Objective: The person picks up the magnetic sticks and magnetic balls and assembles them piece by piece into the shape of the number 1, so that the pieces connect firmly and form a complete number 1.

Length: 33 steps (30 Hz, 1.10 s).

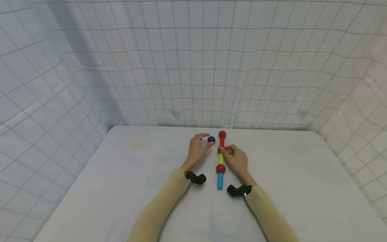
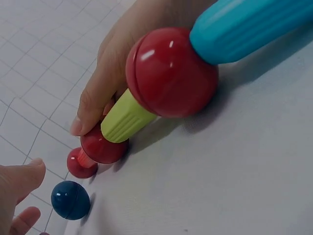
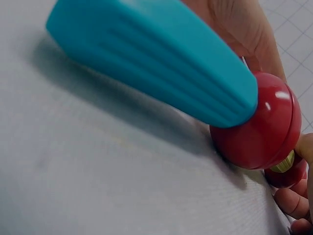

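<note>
A chain of toy building balls and rods lies on the table. From far to near it has a far red ball (image 1: 222,134), a red rod (image 1: 222,142), a middle red ball (image 2: 103,148), a yellow-green rod (image 1: 221,159), a near red ball (image 1: 220,168) and a light blue rod (image 1: 220,181). My right hand (image 1: 236,161) pinches the middle red ball, partly covering it. Beside the chain, a loose dark blue ball (image 1: 211,139) stands between the spread thumb and fingers of my left hand (image 1: 196,150). The left thumb (image 2: 27,176) shows a gap to that ball.
The white table (image 1: 127,188) ends at a back edge just beyond the far red ball. White gridded curtains (image 1: 193,67) hang behind and at both sides. A black wrist camera (image 1: 196,178) sits on the left wrist, another camera (image 1: 239,190) on the right.
</note>
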Each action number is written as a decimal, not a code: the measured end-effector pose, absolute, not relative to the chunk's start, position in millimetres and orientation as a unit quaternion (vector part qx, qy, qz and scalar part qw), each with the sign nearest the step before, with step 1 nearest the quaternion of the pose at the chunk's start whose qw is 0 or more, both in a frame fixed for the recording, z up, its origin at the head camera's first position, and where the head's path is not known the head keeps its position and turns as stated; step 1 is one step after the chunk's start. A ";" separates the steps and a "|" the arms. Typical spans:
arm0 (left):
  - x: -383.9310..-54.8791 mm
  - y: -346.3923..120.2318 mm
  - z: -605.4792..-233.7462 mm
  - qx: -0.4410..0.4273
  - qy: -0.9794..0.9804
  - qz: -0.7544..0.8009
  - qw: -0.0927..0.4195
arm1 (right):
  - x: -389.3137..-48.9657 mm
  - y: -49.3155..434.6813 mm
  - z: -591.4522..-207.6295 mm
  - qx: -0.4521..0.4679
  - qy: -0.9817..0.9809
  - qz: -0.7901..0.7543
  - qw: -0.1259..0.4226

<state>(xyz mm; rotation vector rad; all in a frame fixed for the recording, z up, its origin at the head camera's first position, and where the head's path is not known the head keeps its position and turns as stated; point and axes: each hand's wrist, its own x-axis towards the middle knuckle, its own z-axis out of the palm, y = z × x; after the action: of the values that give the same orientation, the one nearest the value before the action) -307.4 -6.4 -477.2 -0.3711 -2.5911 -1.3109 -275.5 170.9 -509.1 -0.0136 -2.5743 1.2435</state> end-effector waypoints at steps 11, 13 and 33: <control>-323.6 -4.4 -490.1 -0.163 -0.898 -0.397 0.093 | -273.9 166.8 -512.6 0.006 -0.889 0.434 0.144; -324.3 -4.2 -491.2 -0.170 -0.900 -0.390 0.098 | -274.1 166.3 -513.0 0.006 -0.890 0.432 0.145; -321.4 -1.6 -492.8 -0.124 -0.897 -0.412 0.098 | -275.6 172.2 -511.7 0.000 -0.897 0.417 0.150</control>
<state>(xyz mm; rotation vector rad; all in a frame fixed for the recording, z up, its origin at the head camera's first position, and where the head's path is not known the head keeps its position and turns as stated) -321.4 -1.6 -492.8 -0.3680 -2.6556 -1.2180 -275.6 172.2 -511.7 0.0006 -2.5767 1.1977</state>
